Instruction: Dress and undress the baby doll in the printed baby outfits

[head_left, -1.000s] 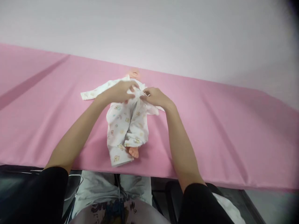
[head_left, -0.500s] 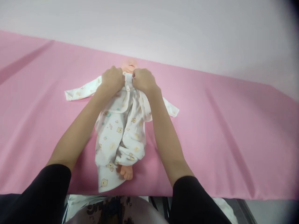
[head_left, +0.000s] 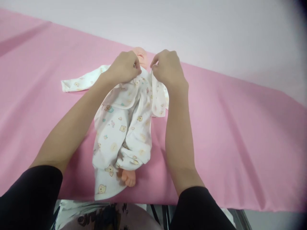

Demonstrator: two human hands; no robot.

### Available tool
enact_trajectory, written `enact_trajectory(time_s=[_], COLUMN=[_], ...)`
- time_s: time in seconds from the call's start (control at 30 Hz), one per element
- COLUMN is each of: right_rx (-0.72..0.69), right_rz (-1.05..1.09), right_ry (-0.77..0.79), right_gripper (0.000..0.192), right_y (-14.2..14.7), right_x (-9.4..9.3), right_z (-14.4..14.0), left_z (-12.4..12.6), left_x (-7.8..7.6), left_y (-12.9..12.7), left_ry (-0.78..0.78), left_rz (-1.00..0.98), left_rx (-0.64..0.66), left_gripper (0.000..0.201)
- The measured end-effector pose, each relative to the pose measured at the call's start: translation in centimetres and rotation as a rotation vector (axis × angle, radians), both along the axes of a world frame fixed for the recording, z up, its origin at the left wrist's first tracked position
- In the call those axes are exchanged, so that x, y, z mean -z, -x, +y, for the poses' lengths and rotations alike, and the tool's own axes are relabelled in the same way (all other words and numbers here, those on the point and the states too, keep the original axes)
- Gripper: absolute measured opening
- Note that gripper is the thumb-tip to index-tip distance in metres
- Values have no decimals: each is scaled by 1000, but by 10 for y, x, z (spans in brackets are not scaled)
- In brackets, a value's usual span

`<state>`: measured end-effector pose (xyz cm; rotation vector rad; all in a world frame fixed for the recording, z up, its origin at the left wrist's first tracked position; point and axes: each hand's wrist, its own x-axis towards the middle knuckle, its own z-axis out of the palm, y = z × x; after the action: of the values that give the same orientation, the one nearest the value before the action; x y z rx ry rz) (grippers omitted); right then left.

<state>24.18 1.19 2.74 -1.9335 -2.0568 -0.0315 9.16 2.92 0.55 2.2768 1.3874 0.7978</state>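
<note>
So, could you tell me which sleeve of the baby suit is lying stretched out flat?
The sleeve beyond the left hand; the other is bunched under the right hand.

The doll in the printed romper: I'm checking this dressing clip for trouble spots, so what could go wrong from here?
1. Both hands, left hand and right hand, pinch the romper at the collar close under the doll's head; a tug might bunch fabric over the face.
2. One bare foot lies near the pink table's front edge; pulling toward the person could slide the doll off.
3. The empty sleeve lies flat, so that arm may not be inside.
</note>
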Motion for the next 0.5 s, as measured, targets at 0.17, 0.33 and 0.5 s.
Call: enact_trajectory(time_s=[0.17,0.33,0.5], right_rx=[109,85,44], right_rz=[18,2,56], right_ry=[-162,-131,1], right_gripper=[24,23,19], right_y=[0,5,3], right_x=[4,10,10], right_z=[11,13,11], left_z=[2,12,12], left_x=[2,21,29], left_y=[-3,-19,-22], left_ry=[122,68,-47], left_rz=[-279,-416,-418], left_rx=[126,74,-32], left_gripper=[15,16,11])
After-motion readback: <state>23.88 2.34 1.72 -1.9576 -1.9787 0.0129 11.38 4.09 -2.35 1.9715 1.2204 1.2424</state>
